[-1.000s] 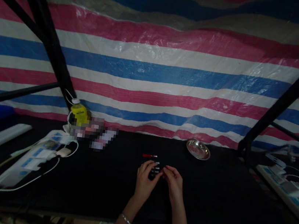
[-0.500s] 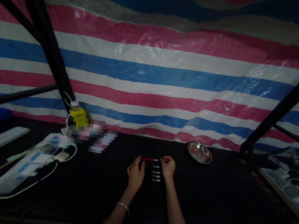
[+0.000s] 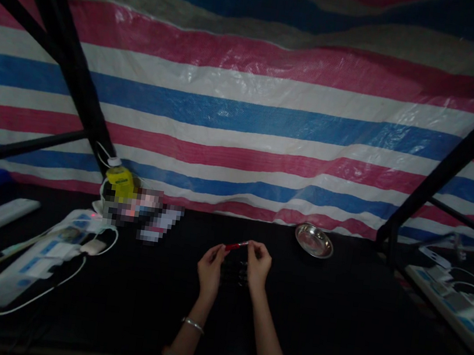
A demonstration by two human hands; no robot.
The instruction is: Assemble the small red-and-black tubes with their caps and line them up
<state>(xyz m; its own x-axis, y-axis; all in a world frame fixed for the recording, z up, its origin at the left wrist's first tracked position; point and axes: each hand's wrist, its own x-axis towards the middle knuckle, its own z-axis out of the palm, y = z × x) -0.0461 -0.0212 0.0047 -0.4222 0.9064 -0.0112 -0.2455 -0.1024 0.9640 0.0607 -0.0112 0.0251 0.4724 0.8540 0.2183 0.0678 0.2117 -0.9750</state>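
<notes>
A slim red pen-like stick with a silver end point(image 3: 235, 246) is held between my two hands, its right end tilted a little up. My left hand point(image 3: 209, 272) pinches the red end with thumb and fingertips. At the silver end, my right hand point(image 3: 258, 267) has its fingertips closed on the tip. Below the stick, between my wrists, several dark sticks with silver ends point(image 3: 242, 276) lie in a row on the black table point(image 3: 228, 329). My hands and the dimness partly hide them.
A round metal dish point(image 3: 314, 241) stands to the right at the back. Leftward are a bottle of yellow liquid point(image 3: 121, 182), a blurred-out flat item point(image 3: 160, 224) and a power strip with cables point(image 3: 37, 261). Another power strip point(image 3: 459, 308) lies far right. Striped sheeting point(image 3: 246, 114) hangs behind.
My left hand has gone from spread fingers beside the red stick to pinching its end. The stick has risen from the row and tilted. My right hand stays at the silver end.
</notes>
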